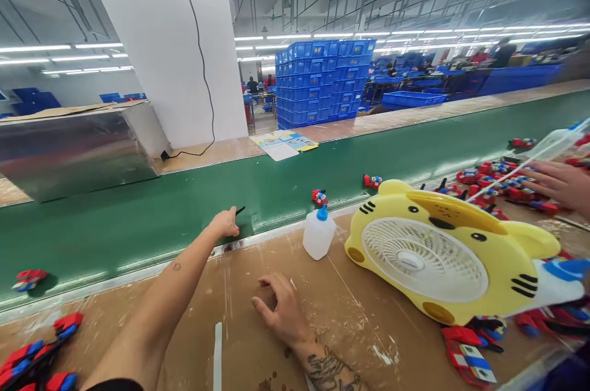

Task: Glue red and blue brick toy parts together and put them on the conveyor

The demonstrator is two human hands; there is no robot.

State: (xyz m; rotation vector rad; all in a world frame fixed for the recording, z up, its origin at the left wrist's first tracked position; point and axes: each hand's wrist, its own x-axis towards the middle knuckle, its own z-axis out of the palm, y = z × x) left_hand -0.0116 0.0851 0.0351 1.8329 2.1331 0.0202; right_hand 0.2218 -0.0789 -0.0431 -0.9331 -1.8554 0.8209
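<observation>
My left hand reaches out over the green conveyor belt, fingers closed on a small toy piece. Only a black tip and a bit of red show past my fingers; the rest is hidden. On the brown tabletop rests my right hand, thumb and fingers apart, with nothing in it. A white squeeze bottle with a blue cap stands beyond it, to the right. Similar red and blue toy pieces lie on the belt, one behind the bottle and another at far left.
A yellow animal-faced fan takes up the table's right side. Red and blue pieces are heaped behind it, near another person's hand. More pieces lie at lower left. Blue crates are stacked beyond the belt.
</observation>
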